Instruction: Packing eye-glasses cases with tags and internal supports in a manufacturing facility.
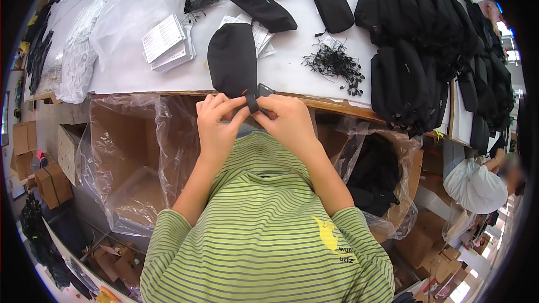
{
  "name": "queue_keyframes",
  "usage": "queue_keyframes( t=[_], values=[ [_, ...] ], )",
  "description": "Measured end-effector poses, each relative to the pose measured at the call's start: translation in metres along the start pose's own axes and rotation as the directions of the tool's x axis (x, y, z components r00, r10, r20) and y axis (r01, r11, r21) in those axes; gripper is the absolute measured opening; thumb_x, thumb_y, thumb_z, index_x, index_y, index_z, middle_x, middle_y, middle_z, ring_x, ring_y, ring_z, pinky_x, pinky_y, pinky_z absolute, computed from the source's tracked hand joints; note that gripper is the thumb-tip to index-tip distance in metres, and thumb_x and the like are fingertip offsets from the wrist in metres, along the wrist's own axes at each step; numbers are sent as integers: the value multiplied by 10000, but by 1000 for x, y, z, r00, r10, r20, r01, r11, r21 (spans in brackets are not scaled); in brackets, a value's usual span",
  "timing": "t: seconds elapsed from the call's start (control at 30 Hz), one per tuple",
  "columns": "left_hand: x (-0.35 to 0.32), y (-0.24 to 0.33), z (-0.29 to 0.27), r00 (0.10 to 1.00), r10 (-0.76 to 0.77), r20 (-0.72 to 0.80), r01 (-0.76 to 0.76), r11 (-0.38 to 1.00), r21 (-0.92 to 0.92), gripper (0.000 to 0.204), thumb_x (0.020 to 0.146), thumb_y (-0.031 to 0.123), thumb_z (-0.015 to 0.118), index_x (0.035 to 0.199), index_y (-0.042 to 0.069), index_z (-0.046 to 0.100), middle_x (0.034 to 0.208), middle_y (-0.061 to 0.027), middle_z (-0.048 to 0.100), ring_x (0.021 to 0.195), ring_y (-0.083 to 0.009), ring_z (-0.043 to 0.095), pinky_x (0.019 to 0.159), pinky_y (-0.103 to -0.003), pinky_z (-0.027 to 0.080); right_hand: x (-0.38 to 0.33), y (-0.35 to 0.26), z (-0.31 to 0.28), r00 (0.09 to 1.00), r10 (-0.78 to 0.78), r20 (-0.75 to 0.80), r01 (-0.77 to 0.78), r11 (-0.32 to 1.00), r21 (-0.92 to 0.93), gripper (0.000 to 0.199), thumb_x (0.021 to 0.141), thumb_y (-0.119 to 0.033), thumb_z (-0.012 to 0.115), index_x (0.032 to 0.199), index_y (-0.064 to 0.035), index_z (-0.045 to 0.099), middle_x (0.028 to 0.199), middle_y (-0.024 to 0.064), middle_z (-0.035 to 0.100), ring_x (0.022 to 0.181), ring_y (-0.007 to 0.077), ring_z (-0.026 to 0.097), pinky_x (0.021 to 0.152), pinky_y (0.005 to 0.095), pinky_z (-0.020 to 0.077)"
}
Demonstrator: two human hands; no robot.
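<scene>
A black fabric pouch [232,59] lies at the table's near edge, its lower end toward me. My left hand [220,113] pinches a short black strap loop [252,102] at that end. From the other side my right hand [287,120] grips the same loop, fingers closed and close to the left fingertips. A small dark tag [265,89] shows just above the right fingers. Whether the tag is attached to the loop is hidden by the fingers.
Folded white leaflets [165,42] and a heap of thin black cords [336,67] lie on the white table. Black pouches [412,17] are piled at right. Plastic-lined boxes [126,157] stand below the edge. Another person [477,185] is at far right.
</scene>
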State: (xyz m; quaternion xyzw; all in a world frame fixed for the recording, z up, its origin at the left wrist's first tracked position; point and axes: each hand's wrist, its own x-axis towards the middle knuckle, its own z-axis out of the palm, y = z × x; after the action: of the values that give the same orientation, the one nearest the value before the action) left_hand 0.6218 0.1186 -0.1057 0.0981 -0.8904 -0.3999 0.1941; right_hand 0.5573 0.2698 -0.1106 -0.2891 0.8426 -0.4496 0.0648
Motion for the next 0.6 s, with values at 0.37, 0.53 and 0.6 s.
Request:
queue_keyframes(
  t=[0.37, 0.53, 0.6],
  values=[
    [5, -3, 2, 983, -111, 143, 130, 982, -133, 127, 699, 107, 759, 811, 65, 716, 573, -6, 416, 586, -141, 391, 647, -288, 295, -1, -3, -14, 995, 92, -41, -90, 995, 44, 118, 768, -119, 710, 880, -87, 695, 628, 45, 544, 523, 178, 498, 510, 304, 411],
    [5, -1, 1, 987, -78, 138, 96, 987, -127, 124, 698, 85, 752, 815, 62, 716, 603, -2, 454, 589, -132, 411, 639, -281, 311, -2, 3, -9, 997, -72, -40, 70, 996, -55, 104, 769, -90, 704, 869, -71, 680, 631, 51, 543, 512, 144, 478, 499, 280, 394],
    [3, 0, 3, 989, -74, 128, 92, 986, -141, 128, 691, 65, 750, 814, 57, 712, 629, -2, 485, 600, -129, 431, 642, -275, 333, -2, 0, -10, 996, -82, -40, 79, 994, -71, 89, 767, -78, 704, 851, -67, 675, 620, 54, 529, 510, 135, 474, 497, 274, 389]
  ],
)
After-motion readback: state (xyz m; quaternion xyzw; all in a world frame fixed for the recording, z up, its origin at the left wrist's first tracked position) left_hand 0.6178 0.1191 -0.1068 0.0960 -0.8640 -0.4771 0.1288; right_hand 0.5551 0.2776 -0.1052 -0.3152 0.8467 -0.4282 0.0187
